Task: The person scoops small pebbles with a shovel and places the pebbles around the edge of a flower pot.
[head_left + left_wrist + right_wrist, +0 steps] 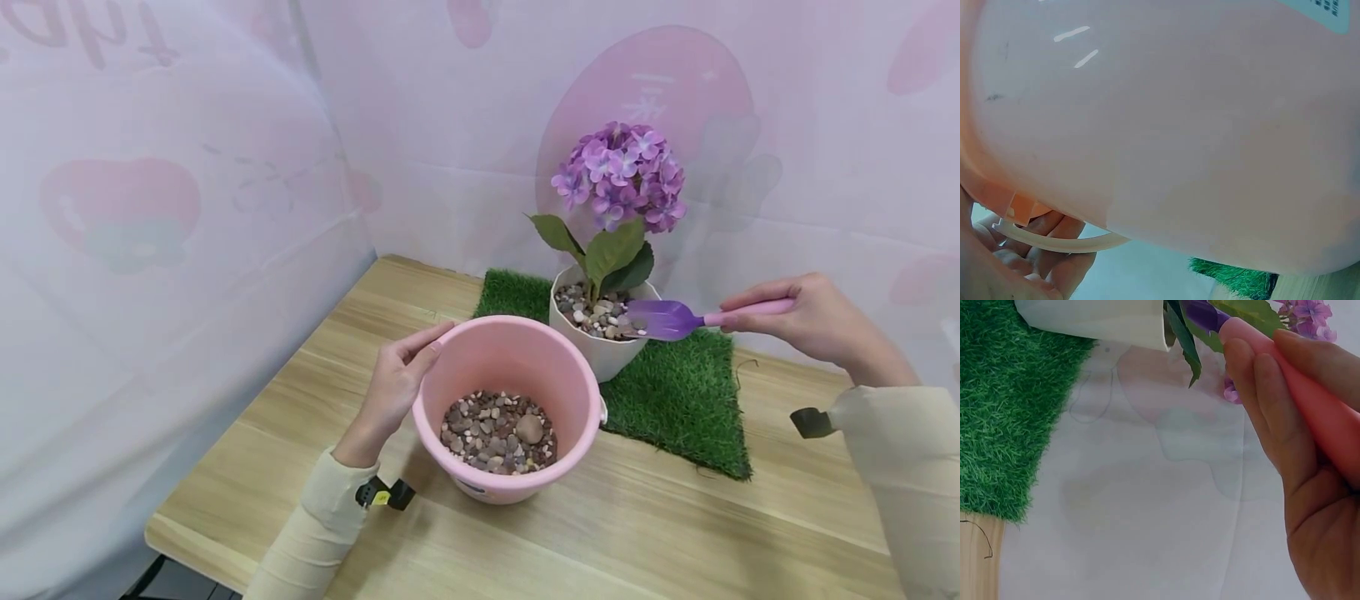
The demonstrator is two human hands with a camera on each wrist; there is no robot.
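Observation:
My left hand (397,379) grips the rim of a pink bucket (431,417), thumb over the edge. Small pebbles (495,433) and one larger stone (529,428) cover the bucket's bottom. In the left wrist view, the hand's fingers (1069,269) curl near the bucket's pale handle (1066,244). A trowel with a purple blade (667,320) and pink handle is held in my right hand (817,321). Its blade tip overlaps the pebbles (585,312) in a white flower pot (600,358), where a purple hydrangea (626,179) stands.
The pot stands on a green artificial grass mat (682,408), right behind the bucket. Both sit on a wooden table (300,433). White printed cloth (450,167) hangs at the back and left of the table.

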